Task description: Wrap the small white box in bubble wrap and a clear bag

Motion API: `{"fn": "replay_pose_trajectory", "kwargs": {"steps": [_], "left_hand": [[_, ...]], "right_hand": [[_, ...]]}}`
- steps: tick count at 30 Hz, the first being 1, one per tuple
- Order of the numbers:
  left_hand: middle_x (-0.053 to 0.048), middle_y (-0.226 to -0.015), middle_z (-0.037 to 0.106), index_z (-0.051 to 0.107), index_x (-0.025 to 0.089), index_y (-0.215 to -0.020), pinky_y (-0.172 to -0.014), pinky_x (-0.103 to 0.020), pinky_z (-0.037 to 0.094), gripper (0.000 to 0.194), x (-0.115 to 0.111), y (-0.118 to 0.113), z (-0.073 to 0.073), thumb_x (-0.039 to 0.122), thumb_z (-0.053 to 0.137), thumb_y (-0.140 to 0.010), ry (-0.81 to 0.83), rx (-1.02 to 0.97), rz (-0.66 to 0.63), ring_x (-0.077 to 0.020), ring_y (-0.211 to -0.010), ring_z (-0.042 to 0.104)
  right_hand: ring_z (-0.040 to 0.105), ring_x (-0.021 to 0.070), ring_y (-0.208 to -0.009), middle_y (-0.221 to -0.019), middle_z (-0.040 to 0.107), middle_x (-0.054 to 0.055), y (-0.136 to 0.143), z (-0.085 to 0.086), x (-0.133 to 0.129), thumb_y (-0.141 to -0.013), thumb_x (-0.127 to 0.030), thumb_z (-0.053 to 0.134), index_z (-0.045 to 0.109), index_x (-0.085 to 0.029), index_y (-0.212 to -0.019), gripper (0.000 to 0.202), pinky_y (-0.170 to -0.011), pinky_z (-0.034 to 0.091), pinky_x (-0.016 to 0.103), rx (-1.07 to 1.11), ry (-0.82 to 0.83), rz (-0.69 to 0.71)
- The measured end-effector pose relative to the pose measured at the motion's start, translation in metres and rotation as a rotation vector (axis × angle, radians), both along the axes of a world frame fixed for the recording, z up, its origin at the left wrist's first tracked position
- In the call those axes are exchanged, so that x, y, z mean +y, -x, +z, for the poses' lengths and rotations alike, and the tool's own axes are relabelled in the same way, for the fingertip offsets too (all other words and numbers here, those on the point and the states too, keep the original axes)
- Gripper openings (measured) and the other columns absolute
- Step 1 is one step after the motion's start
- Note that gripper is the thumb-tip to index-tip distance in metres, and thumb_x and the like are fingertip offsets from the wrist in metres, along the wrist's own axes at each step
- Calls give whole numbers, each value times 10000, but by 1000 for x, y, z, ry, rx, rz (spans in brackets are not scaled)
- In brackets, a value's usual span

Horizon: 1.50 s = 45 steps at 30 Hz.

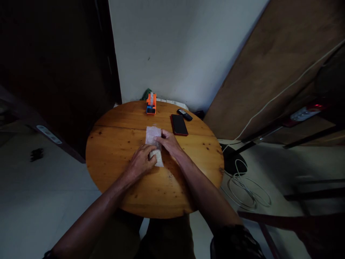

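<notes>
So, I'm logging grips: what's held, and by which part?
A whitish translucent wrap: the right hand pinches its right edge; the left hand curls over its nearer left side, grip unclear.

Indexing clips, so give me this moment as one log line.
left hand: on translucent wrap; right hand: on wrap; wooden table: orange tape dispenser

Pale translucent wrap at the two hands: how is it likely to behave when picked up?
The wrap is probably light and flexible, since it looks like thin, translucent sheeting. It seems unlikely to roll or tip, as it lies low over the table. Anything stiffer beneath the left hand would be hidden.
</notes>
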<state>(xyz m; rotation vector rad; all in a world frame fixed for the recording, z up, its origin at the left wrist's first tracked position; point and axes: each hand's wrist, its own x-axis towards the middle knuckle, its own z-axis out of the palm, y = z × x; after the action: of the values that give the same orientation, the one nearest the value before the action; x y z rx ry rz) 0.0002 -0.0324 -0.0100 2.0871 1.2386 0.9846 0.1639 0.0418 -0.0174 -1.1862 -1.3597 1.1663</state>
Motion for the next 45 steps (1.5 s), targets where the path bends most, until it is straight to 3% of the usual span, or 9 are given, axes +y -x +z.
{"fn": "replay_pose_trajectory", "kwargs": {"steps": [7, 13, 18, 23, 27, 31, 38, 45], "left_hand": [[-82, -1050, 721, 706, 145, -1092, -877, -349, 534, 346, 3, -1, 0, 167, 563, -777, 73, -3, 17, -205, -883, 653], [-86, -1104, 688, 720, 169, -1088, -918, -352, 520, 354, 5, 0, 4, 154, 583, -762, 40, 112, 33, -224, -959, 644], [-74, -1071, 619, 704, 203, -1088, -880, -346, 524, 319, 2, 3, 6, 215, 620, -781, 37, 206, 132, -218, -930, 631], [-82, -1042, 593, 631, 185, -1031, -898, -373, 508, 254, -6, 1, 6, 288, 649, -799, 52, 214, 295, -250, -1007, 614], [-101, -1193, 578, 550, 193, -1203, -947, -379, 500, 460, -7, 1, 0, 287, 692, -776, 65, 111, 359, -253, -1101, 599], [-103, -1256, 567, 502, 221, -1321, -1008, -390, 484, 594, 0, 4, -10, 242, 702, -762, -34, -31, 237, -248, -1151, 581], [-96, -1226, 586, 623, 192, -970, -1025, -374, 474, 219, 8, 10, -16, 122, 599, -764, -114, -70, 41, -232, -1218, 548], [-61, -1037, 679, 659, 194, -939, -937, -372, 508, 213, 7, 19, -12, 122, 542, -776, -85, -60, -112, -213, -1023, 629]], "right_hand": [[601, 144, -718, -754, 690, -33, 6, 11, -4, -603, -242, 709, 647, -194, -817, 228, -709, 472, 268, 104, 4, 72], [575, 132, -687, -709, 653, -40, 5, 20, -8, -609, -207, 660, 615, -198, -768, 165, -674, 448, 252, 31, -2, 105], [556, 129, -690, -734, 633, -43, 3, 28, -19, -651, -247, 664, 608, -199, -799, 166, -676, 438, 253, -40, -48, 142], [486, 116, -638, -670, 556, -58, 1, 37, -31, -689, -248, 635, 577, -197, -746, 95, -620, 367, 241, -259, -140, 137], [493, 122, -644, -678, 562, -52, -2, 36, -44, -695, -210, 600, 600, -193, -750, 58, -620, 357, 243, -347, -203, 129], [545, 141, -699, -749, 634, -29, -3, 29, -63, -722, -188, 581, 654, -199, -803, 110, -665, 392, 248, -348, -269, 136], [609, 170, -780, -883, 717, 11, -2, 26, -92, -846, -266, 603, 695, -215, -909, 123, -724, 428, 269, -510, -365, 90], [665, 234, -1036, -1124, 742, 64, -7, 23, -102, -897, -256, 571, 703, -233, -1025, 185, -939, 466, 359, -603, -443, 140]]}}
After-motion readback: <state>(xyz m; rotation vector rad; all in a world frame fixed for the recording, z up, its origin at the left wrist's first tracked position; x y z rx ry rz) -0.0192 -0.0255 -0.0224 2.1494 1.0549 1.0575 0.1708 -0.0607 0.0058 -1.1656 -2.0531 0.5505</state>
